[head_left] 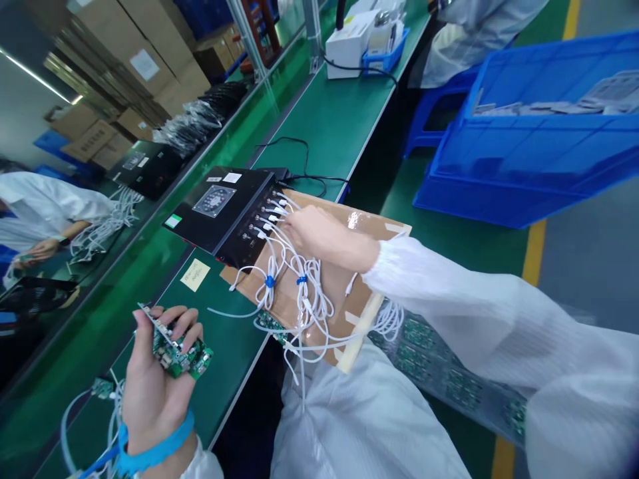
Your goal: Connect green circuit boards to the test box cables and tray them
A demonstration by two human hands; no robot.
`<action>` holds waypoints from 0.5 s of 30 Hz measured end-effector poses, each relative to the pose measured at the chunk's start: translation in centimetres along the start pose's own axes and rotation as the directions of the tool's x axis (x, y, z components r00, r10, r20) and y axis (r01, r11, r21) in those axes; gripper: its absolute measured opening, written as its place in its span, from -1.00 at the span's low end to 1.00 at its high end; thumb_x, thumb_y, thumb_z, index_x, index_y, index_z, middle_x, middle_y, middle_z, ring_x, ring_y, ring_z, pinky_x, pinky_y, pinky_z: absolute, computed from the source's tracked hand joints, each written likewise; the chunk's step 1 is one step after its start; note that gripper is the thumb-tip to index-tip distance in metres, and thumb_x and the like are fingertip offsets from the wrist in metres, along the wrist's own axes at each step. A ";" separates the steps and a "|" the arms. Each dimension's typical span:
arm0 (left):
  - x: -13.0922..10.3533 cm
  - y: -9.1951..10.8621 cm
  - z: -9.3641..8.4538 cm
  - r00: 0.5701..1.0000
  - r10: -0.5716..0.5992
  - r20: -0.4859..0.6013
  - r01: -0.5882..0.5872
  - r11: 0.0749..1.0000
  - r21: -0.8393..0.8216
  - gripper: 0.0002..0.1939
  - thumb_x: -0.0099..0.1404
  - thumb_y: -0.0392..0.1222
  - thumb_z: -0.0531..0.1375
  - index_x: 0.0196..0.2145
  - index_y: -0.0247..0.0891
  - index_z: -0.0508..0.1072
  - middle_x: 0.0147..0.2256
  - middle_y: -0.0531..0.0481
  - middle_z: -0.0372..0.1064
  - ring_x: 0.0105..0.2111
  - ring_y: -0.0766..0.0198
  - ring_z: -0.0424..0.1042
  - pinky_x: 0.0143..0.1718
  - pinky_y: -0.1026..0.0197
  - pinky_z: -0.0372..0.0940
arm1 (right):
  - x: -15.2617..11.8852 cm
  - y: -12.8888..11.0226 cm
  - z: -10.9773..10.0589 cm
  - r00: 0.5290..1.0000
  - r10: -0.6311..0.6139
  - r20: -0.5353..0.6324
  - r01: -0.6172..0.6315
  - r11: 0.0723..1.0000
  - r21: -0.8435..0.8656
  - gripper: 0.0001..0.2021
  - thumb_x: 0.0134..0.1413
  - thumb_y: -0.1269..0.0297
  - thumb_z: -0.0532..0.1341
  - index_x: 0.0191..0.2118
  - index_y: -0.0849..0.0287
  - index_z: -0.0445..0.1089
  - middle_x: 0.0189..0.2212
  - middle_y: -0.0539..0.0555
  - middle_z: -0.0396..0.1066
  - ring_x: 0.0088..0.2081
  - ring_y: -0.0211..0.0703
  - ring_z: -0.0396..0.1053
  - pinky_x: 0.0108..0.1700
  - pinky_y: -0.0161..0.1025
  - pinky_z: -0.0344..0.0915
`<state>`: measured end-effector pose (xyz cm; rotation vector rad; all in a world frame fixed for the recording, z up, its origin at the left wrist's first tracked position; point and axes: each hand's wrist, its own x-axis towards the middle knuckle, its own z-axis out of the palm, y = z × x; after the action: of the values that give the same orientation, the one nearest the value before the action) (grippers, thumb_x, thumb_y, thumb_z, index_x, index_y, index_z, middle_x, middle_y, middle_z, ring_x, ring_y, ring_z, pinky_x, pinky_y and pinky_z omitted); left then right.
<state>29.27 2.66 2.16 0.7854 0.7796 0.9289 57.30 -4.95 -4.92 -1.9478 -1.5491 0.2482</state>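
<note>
My left hand (154,372), with a blue wrist strap (157,447), is closed around green circuit boards (182,356) above the green bench. How many boards it holds is hard to see. My right hand (319,233) is closed at the white cables (294,249) beside the black box (217,206); its fingertips are partly hidden. Several of these cables run into the row of ports along the box's side. Loops tied with blue bands (301,280) lie over the cardboard sheet (344,266), which juts past the bench edge above my lap.
A yellow note (195,275) lies on the green bench (224,346). Circuit boards on a grey tray (444,372) are at my right. A blue bin (519,173) stands beyond. Across the divider, another person's hand (42,251) is near similar cables. A white device (349,46) stands farther along.
</note>
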 end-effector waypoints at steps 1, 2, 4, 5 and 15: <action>-0.1 -0.1 -0.2 1.000 -0.005 -0.006 0.005 1.000 -0.009 -0.75 0.32 -0.10 0.37 -0.26 -0.20 0.36 -0.44 0.13 0.18 -0.52 0.46 0.20 -0.57 0.46 0.28 | 1.0 -0.1 0.5 1.000 0.015 0.020 -0.014 0.998 -0.059 -0.75 0.30 0.52 0.04 -0.17 0.30 0.49 -0.31 0.23 0.46 -0.33 -0.07 0.39 -0.24 -0.14 0.18; -0.1 -0.2 -0.3 1.000 -0.006 -0.013 0.006 1.000 -0.018 -0.76 0.33 -0.11 0.36 -0.27 -0.21 0.36 -0.44 0.13 0.17 -0.52 0.46 0.20 -0.57 0.45 0.28 | 1.8 -0.3 0.9 0.999 0.024 0.025 -0.020 0.992 -0.126 -0.75 0.26 0.55 0.06 -0.15 0.31 0.49 -0.30 0.24 0.47 -0.31 -0.05 0.41 -0.24 -0.14 0.19; -0.2 -0.2 -0.6 0.999 -0.015 -0.036 0.014 1.000 -0.024 -0.76 0.33 -0.11 0.36 -0.28 -0.22 0.36 -0.44 0.13 0.15 -0.52 0.46 0.20 -0.59 0.45 0.27 | 3.0 -0.4 1.4 1.000 0.004 0.009 -0.002 0.972 -0.234 -0.76 0.23 0.56 0.10 -0.12 0.31 0.51 -0.25 0.28 0.49 -0.28 -0.01 0.45 -0.24 -0.14 0.23; -0.3 -0.3 -0.7 0.999 -0.021 -0.050 0.020 1.000 -0.021 -0.75 0.33 -0.11 0.36 -0.29 -0.23 0.36 -0.44 0.13 0.14 -0.53 0.46 0.19 -0.60 0.45 0.27 | 3.4 -0.5 1.5 1.000 -0.019 -0.001 0.018 0.963 -0.269 -0.77 0.23 0.54 0.12 -0.12 0.31 0.51 -0.23 0.30 0.51 -0.26 0.00 0.46 -0.23 -0.13 0.24; 0.5 -1.0 -2.9 0.988 -0.013 -0.153 0.040 0.983 0.178 -0.74 0.26 -0.02 0.39 -0.35 -0.15 0.40 -0.43 0.07 0.21 -0.51 0.37 0.21 -0.59 0.40 0.31 | 4.9 0.9 3.4 0.961 -0.276 0.003 0.250 0.864 -0.438 -0.71 0.26 0.58 0.10 -0.19 0.27 0.58 -0.35 0.27 0.56 -0.22 0.04 0.50 -0.21 -0.12 0.28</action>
<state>27.38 3.47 -0.22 0.8672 1.0165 0.9099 57.70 0.68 -6.95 -2.0067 -1.9311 -0.2990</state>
